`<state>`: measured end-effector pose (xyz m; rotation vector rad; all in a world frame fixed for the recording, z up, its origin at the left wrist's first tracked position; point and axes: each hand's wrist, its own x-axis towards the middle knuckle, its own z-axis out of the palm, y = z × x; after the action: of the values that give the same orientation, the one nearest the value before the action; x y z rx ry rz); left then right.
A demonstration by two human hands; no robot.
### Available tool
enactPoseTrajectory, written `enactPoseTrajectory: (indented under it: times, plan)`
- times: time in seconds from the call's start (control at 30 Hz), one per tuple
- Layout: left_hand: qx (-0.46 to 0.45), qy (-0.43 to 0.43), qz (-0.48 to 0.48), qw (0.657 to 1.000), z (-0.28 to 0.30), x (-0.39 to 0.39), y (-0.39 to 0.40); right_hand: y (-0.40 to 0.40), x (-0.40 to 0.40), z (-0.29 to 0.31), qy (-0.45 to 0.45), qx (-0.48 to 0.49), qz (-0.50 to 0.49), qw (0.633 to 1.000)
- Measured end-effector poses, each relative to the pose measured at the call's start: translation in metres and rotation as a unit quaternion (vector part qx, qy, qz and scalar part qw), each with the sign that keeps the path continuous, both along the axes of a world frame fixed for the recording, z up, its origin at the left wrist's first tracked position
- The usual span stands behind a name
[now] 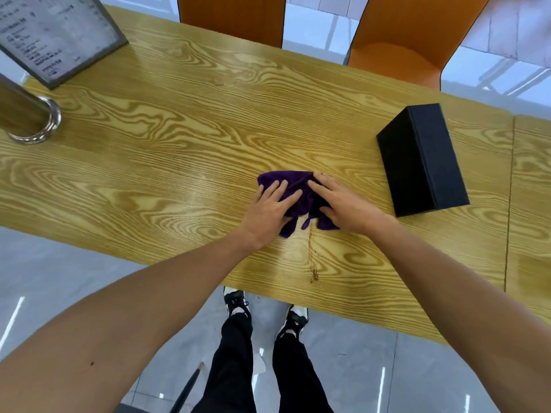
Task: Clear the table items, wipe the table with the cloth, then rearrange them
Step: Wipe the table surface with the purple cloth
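The wooden table [167, 138] has a yellow-brown top with bold swirling grain, and a thin seam runs across it to the right of the black box [423, 158]. That box sits on the tabletop as the landmark. Just left of it lies a crumpled purple cloth [301, 195] — flat on the wood, close to the box but apart from it. Far left of the box, a metal-based post [29, 120] meets the surface, and beyond that post a framed menu sign [59, 34] stands near the far-left corner. A small scuffed mark shows near the front edge, below the cloth.
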<state>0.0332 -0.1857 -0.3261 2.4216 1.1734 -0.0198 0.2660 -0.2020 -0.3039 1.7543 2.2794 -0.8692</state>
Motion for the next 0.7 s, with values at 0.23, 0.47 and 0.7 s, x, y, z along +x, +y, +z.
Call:
enactPoseTrajectory:
  times: [0.23,0.47,0.7]
  plan:
    - [-0.028,-0.044,0.070,0.996,0.009,0.013,-0.019,-0.019,-0.010,-0.002,-0.030,0.049,-0.025,0.998]
    - [-0.073,-0.074,0.101,0.989,0.021,0.020,-0.071,-0.060,-0.008,0.011,-0.043,0.014,0.005,0.999]
    - [-0.107,-0.066,0.101,0.987,0.030,0.025,-0.115,-0.093,0.006,0.026,0.004,-0.006,0.049,0.999]
